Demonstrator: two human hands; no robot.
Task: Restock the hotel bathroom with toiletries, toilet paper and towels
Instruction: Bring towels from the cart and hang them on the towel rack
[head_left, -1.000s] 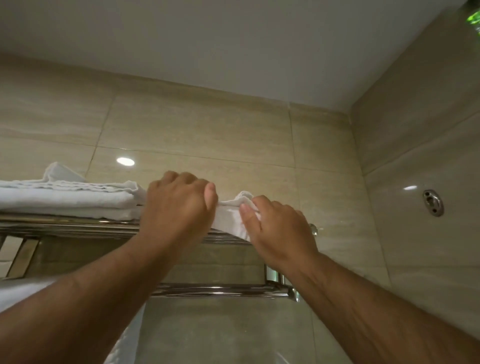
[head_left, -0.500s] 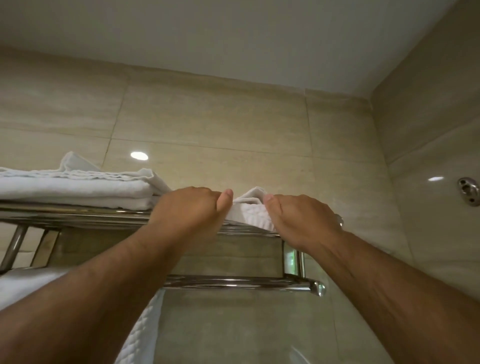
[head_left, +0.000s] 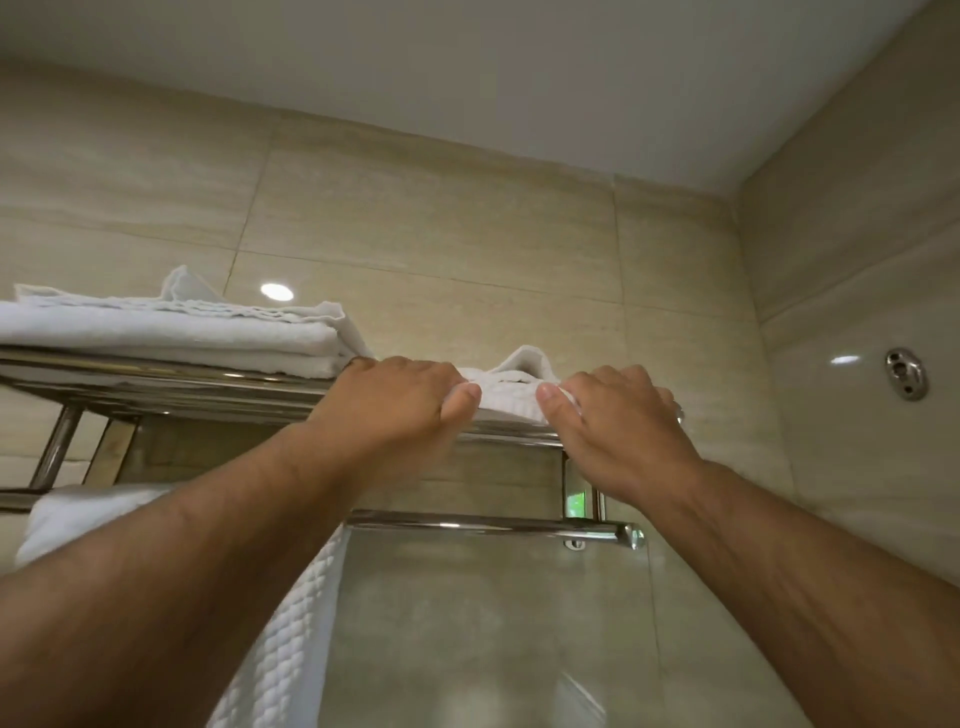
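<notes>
Both hands are up at the chrome towel rack (head_left: 156, 387), working a small white folded towel (head_left: 511, 397) that sits at the right end of the rack's top shelf. The left hand (head_left: 400, 410) holds the towel's left side and the right hand (head_left: 618, 431) its right side. On each, the fingers are curled over the top and the thumb is tucked under the front edge, so both pinch the cloth. One corner of the towel pokes up at the back, toward the wall side of the rack.

The step looks like seating and squaring this towel. To do it well:
- Slide it back w/ both hands evenly so the front fold runs parallel to the rack's front rail; no overhang.
- Flatten the raised back corner before letting go, or it will look sloppy.
- Line it up w/ the bigger folded towel stack (head_left: 171, 338) on the left part of the rack. That stack lies just beside the left hand, approx. touching it, so a sideways shove could skew it.
- Ease the thumbs out last, w/o dragging the bottom layer fwd.

A waffle-weave towel (head_left: 291, 623) hangs from the rack's lower bar (head_left: 493, 525), under the left arm; the forearm should not snag it on the way down. How deep the small towel sits on the rack can't be told from this low angle.
</notes>
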